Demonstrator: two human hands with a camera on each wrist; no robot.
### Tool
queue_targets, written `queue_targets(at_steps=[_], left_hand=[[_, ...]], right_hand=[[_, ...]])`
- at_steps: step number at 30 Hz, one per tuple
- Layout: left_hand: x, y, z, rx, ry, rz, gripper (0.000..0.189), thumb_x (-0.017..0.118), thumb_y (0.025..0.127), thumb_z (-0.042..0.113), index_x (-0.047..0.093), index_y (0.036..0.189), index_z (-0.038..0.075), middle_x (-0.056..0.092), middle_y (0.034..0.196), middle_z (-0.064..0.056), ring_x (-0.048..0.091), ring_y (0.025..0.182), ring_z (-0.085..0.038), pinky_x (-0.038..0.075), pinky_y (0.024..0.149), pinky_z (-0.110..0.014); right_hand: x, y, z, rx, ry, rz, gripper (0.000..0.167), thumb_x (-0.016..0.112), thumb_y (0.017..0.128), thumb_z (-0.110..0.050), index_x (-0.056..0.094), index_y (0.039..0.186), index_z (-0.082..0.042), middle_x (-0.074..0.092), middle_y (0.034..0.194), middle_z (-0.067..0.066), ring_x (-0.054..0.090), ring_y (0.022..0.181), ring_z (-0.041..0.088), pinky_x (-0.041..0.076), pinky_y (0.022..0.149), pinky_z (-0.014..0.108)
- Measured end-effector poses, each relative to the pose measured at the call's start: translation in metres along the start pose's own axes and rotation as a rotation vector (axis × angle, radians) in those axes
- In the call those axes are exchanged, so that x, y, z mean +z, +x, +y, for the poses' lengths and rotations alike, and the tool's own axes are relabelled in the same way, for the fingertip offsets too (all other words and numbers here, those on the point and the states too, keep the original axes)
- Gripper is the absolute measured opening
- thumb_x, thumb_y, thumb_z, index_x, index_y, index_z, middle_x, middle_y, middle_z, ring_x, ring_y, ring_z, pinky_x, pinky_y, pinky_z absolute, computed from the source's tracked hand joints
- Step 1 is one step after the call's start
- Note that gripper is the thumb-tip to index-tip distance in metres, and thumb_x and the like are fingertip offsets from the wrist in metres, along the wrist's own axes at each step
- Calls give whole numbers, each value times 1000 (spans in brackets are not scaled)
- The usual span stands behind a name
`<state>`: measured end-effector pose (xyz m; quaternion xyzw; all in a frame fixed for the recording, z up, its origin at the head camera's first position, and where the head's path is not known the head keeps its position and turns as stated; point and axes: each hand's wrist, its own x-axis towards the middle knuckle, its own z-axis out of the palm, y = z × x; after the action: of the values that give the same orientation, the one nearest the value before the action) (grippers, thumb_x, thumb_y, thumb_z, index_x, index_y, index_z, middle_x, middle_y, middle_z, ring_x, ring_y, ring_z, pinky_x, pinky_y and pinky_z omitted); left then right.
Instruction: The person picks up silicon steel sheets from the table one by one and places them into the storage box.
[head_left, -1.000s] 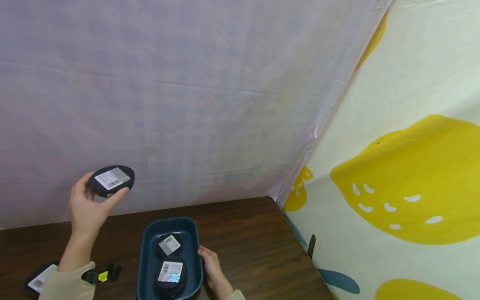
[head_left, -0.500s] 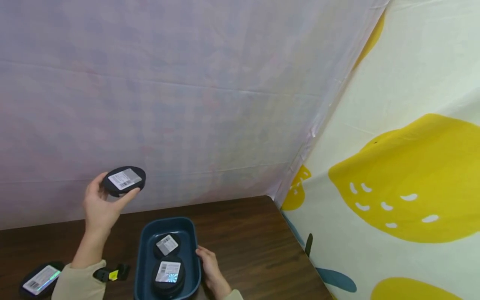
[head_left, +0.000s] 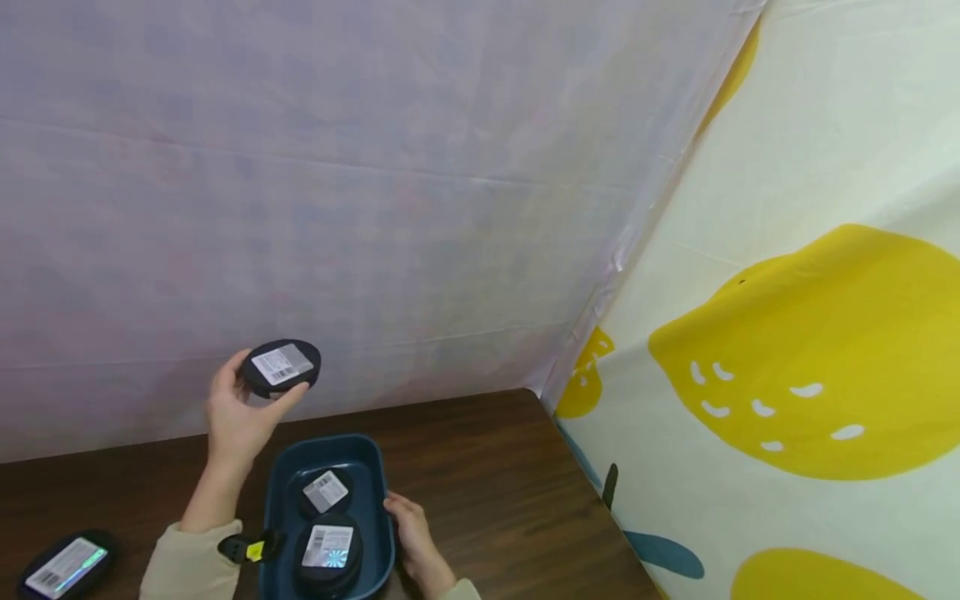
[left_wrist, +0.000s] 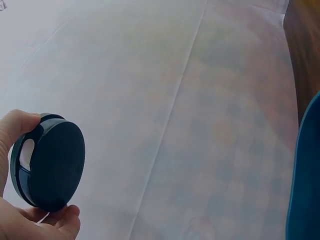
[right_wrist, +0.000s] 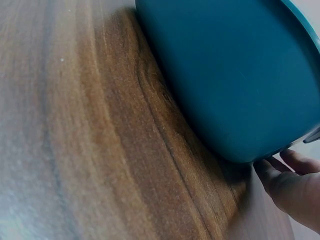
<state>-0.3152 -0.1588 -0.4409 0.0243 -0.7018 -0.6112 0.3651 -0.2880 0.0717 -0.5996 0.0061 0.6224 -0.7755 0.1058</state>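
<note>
Above the table's back edge, my left hand (head_left: 240, 421) pinches a round black disc-shaped case (head_left: 281, 367) by its sides, its barcode label facing up. The left wrist view shows its plain dark face, a groove round the side and a pale slot in the rim. Below and to its right, a dark blue rectangular tray (head_left: 324, 443) lies on the table. Inside are a smaller labelled black disc (head_left: 326, 492) at the back and a larger one (head_left: 328, 550) at the front. My right hand (head_left: 417, 546) holds the tray's right side; in the right wrist view its fingers (right_wrist: 277, 187) touch a lower corner.
Another labelled black disc (head_left: 67, 567) lies on the brown wooden table (head_left: 487, 475) at front left. A pale cloth (head_left: 420, 208) hangs behind the table, and a lemon-print cloth (head_left: 787, 367) hangs to the right. A strap with a yellow tag (head_left: 255, 551) hangs by my left cuff.
My left hand has carried the black disc-shaped case to the right, nearer above the tray. The disc on the table at left has come into full view. My right hand keeps its hold on the tray.
</note>
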Motion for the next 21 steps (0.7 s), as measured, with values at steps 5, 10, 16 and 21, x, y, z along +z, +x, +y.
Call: queue_targets(at_steps=[5,10,16,21], left_hand=[[6,-15,45,-34,89,-66,77,80,71,6,40,136,-1,43,131,-21,43,119,-36,34,105,-46],[14,-22,54,-67,118,-104,77,79,70,1,38,136,-4,43,132,-23,44,120,-35,35,103,-47],[21,-30,45,-102,130,-137,75,79,70,1,40,133,-7,44,132,-25,44,122,-39,35,102,-49],[23,-33,41,-108,101,-143,75,78,71,0,38,133,-7,43,132,-26,42,124,-41,33,104,-47]], right_hand=[[0,1,1,-8,4,1,44,51,88,-14,53,121,15,67,104,18,62,86,14,51,77,26],[0,1,1,-18,16,0,44,51,88,-14,52,121,15,66,105,19,62,86,14,51,78,27],[0,2,1,-2,7,8,42,51,88,-14,54,120,14,66,105,19,62,86,14,51,76,25],[0,3,2,4,-2,10,42,50,88,-13,53,121,14,66,105,21,63,87,16,51,75,26]])
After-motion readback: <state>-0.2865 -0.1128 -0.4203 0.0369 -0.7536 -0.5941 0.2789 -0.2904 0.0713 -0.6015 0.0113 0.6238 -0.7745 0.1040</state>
